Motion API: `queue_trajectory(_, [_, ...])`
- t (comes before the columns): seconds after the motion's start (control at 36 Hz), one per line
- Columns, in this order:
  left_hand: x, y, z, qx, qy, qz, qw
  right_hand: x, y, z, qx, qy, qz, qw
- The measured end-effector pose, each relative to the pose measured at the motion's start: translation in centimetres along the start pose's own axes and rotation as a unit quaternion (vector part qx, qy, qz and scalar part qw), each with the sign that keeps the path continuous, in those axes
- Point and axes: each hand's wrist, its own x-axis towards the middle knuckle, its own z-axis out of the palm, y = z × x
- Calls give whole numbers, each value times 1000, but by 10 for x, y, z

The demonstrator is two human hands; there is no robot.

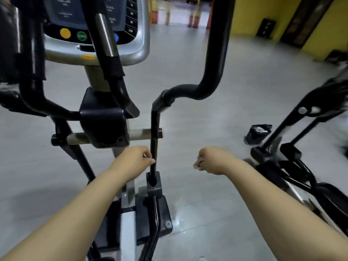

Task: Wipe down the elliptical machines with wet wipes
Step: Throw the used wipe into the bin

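An elliptical machine fills the left and middle of the view, its grey console (pixel 94 25) at the top. Its black swing arm (pixel 155 144) runs down the middle into a pedal bracket (pixel 154 183). My left hand (pixel 134 159) is closed against the lower part of that black arm, a bit of pale wipe showing at the fingertips. My right hand (pixel 212 160) hangs over the floor to the right of the arm, fist closed on a crumpled wet wipe (pixel 197 163).
A second elliptical machine (pixel 293 147) stands close on the right. A black bag (pixel 257 133) sits on the grey tiled floor beside it. Yellow walls and a dark doorway lie at the back right.
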Motion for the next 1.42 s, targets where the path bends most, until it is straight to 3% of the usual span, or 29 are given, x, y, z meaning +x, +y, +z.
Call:
queue_trajectory(0.19, [68, 48, 89, 35, -37, 40, 998, 41, 105, 32, -18, 37, 30, 999])
queue_trajectory(0.33, [135, 81, 189, 14, 6, 49, 999, 97, 201, 73, -20, 85, 19, 996])
queue_trajectory(0.44, [182, 116, 274, -81, -17, 29, 996, 131, 282, 95, 40, 113, 5, 993])
queue_trajectory(0.53, [201, 154, 313, -73, -55, 45, 995, 133, 326, 93, 83, 129, -12, 988])
queue_trajectory(0.67, [235, 214, 324, -73, -61, 90, 991, 143, 378, 69, 84, 130, -72, 985])
queue_trajectory(0.81, [265, 261, 327, -171, -34, 85, 981, 158, 409, 45, 141, 147, -111, 973])
queue_trajectory(1.03, [314, 311, 335, -227, -20, 140, 964, 204, 432, 21, 211, 188, -108, 953])
queue_trajectory(1.14, [352, 325, 343, -224, -5, 162, 961, 236, 442, 12, 228, 217, -92, 945])
queue_trajectory(1.25, [404, 338, 351, -216, -42, 200, 955, 277, 458, -6, 211, 223, -67, 949])
queue_trajectory(1.42, [509, 356, 352, -151, -93, 243, 954, 353, 484, -42, 202, 238, 42, 949])
